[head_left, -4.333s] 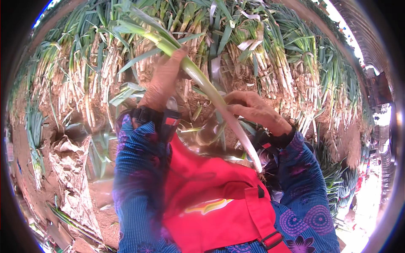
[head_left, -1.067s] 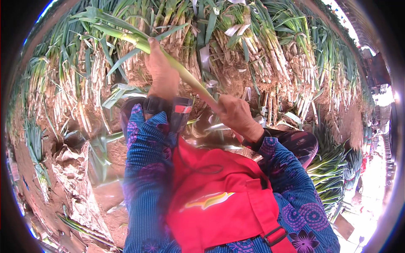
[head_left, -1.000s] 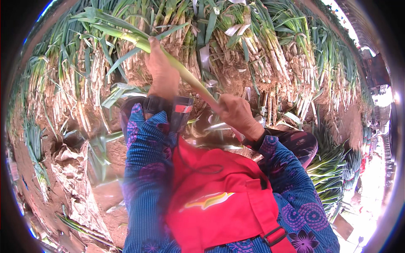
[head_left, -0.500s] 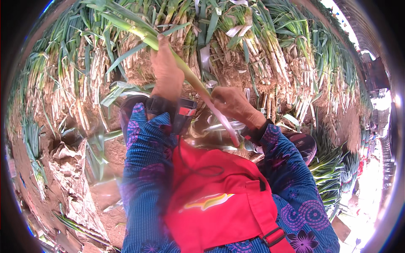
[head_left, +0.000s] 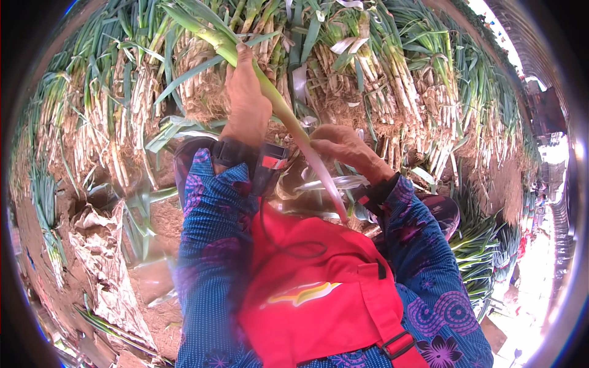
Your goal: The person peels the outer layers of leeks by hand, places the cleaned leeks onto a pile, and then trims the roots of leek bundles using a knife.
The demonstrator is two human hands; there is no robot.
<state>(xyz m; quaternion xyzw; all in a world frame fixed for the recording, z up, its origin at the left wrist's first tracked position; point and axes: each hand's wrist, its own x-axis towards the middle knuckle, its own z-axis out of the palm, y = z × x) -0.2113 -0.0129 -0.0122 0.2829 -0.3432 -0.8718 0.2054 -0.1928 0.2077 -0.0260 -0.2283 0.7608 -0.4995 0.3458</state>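
Observation:
A long green onion (head_left: 288,116) slants across in front of me, its green leaves toward the upper left and its pale, pinkish-white stalk end pointing down toward my red apron. My left hand (head_left: 248,98) is wrapped round it just below the leaves, thumb up along the stalk. Lower down, my right hand (head_left: 346,147) has bent fingers against the stalk's side, where the green turns to white. Its fingertips are partly hidden behind the stalk.
Bundles of green onions (head_left: 380,80) stand in a dense row across the far side. Loose peeled leaves (head_left: 331,183) lie under the stalk. At left is a crumpled, dirt-stained sheet (head_left: 107,264). More green leaves (head_left: 478,251) are heaped by my right arm.
The green onion has shifted slightly to the right and downward with my left hand. My right hand's fingers have uncurled somewhat, and its wrist has moved a little right.

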